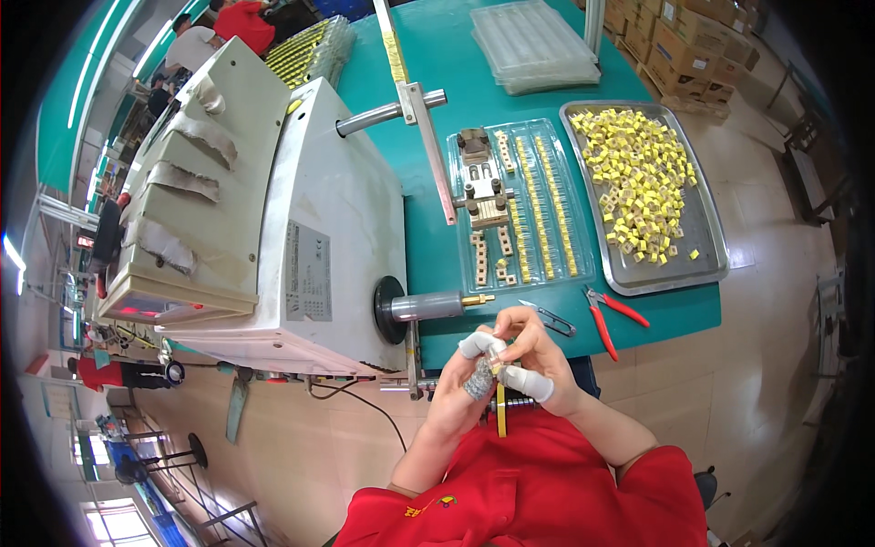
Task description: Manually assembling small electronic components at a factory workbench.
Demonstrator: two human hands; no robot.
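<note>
Close to my chest, near the table's front edge, both hands meet around a small part with a pale body, perhaps a coil bobbin (497, 367). Its exact shape is mostly covered by fingers. A strip of yellow tape (501, 415) hangs down from it. My left hand (456, 390) is closed on the part; white and grey coverings wrap some of its fingers. My right hand (550, 363) pinches the same part from the other side, with a white cover on its thumb. Just above the hands, a grey machine spindle (428, 305) with a brass tip points right.
A large beige machine (342, 191) stands at left. A clear plastic tray (579, 219) holds rows of yellow-wrapped parts and a metal fixture (483, 178). Right of it, a metal tray (652, 275) carries many yellow parts. Red-handled pliers (602, 324) and small snips (554, 321) lie nearby.
</note>
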